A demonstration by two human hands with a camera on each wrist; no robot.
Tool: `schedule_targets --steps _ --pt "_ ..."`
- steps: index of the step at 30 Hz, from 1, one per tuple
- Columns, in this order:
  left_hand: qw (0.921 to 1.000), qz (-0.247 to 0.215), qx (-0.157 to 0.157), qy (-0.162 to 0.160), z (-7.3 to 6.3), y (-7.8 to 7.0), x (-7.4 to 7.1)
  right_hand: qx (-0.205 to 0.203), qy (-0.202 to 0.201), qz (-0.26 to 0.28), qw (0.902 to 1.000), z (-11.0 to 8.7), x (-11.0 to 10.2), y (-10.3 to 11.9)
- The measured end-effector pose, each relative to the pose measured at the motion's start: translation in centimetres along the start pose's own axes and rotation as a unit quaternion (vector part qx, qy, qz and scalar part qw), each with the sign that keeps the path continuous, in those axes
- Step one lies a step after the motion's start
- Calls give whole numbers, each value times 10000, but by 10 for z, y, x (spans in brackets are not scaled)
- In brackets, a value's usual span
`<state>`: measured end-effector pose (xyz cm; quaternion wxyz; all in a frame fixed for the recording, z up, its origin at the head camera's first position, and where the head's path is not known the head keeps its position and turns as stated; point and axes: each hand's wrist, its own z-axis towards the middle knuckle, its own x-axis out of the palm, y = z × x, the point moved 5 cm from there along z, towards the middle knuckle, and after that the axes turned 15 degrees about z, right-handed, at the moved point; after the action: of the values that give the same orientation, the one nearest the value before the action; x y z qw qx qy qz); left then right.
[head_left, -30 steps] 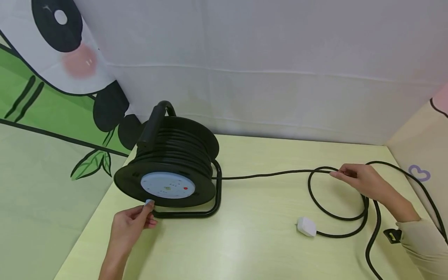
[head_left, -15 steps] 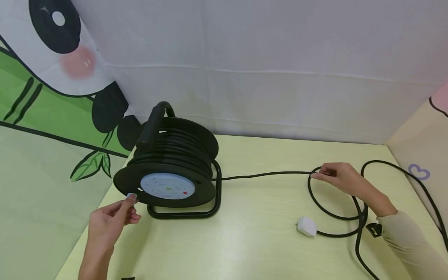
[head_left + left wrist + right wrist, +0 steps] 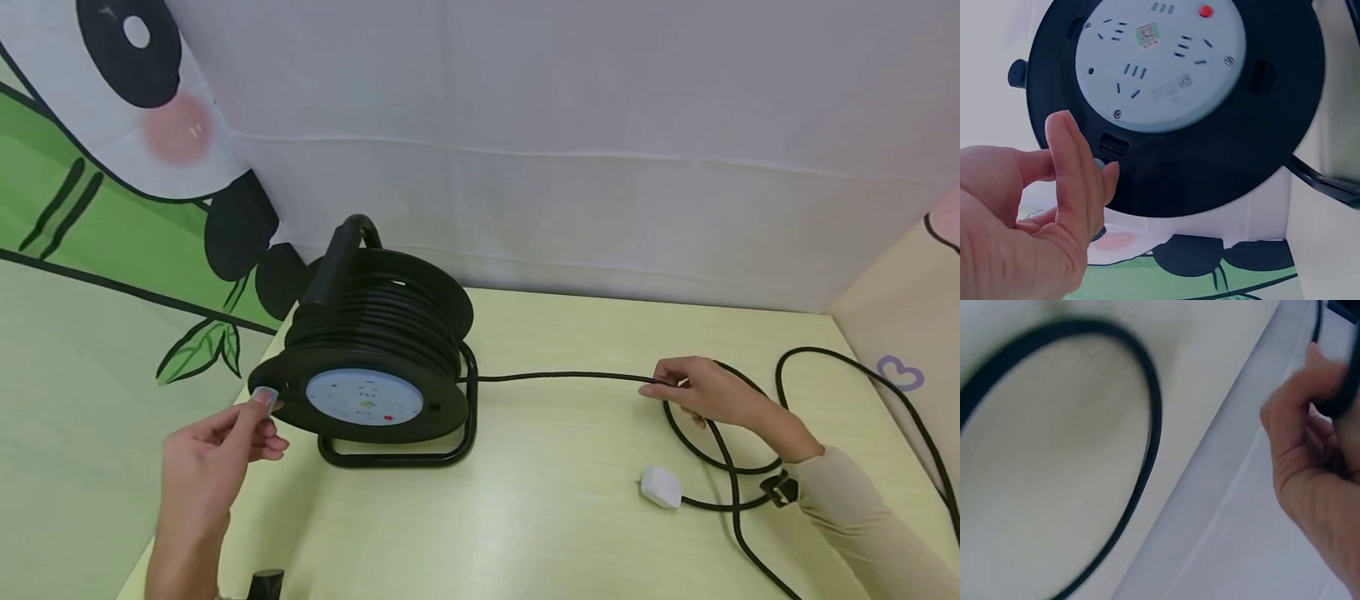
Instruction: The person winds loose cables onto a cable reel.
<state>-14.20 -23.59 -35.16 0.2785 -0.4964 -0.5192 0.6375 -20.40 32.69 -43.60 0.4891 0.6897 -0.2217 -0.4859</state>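
A black cable reel (image 3: 367, 342), wound with black cable, stands on its tube frame at the table's left. Its round pale socket face (image 3: 364, 397) has a red button. My left hand (image 3: 206, 454) pinches the front rim's left side with thumb and fingers; something small and pale blue shows at the thumb tip. In the left wrist view the fingers (image 3: 1072, 169) partly cover that rim. Out to the right, my right hand (image 3: 708, 387) holds the cable (image 3: 562, 375) running from the reel. In the right wrist view a cable loop (image 3: 1155, 419) is blurred.
A white plug (image 3: 661, 487) lies on the pale table (image 3: 525, 517). Loose cable (image 3: 911, 400) curves along the right side and past the front edge. A light cloth (image 3: 562, 167) hangs behind, with a printed cartoon face at left.
My left hand has moved left and up around the rim, and the reel has turned clockwise. My right hand has moved left, towards the reel; cable beside it has shifted left.
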Motion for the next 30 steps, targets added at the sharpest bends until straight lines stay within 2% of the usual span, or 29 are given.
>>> schedule_targets --steps 4,12,17,22,26,30 --pt "9999 -158 63 -13 0 -6 0 180 509 704 9961 -6 7 0" --pt "9992 -350 -118 -129 0 -5 2 159 809 1347 9875 -30 3 9" --pt "9988 -389 -172 -256 1 -4 2 254 656 1244 9897 -55 -14 7" --pt "9981 -463 -245 -314 1 -4 2 336 736 1032 9914 -79 -28 3" --pt "9977 -488 -316 -354 2 -3 2 381 870 945 9910 -91 -33 1" --pt "9975 -521 -325 -360 2 -4 3 375 787 807 9929 -96 -35 -5"
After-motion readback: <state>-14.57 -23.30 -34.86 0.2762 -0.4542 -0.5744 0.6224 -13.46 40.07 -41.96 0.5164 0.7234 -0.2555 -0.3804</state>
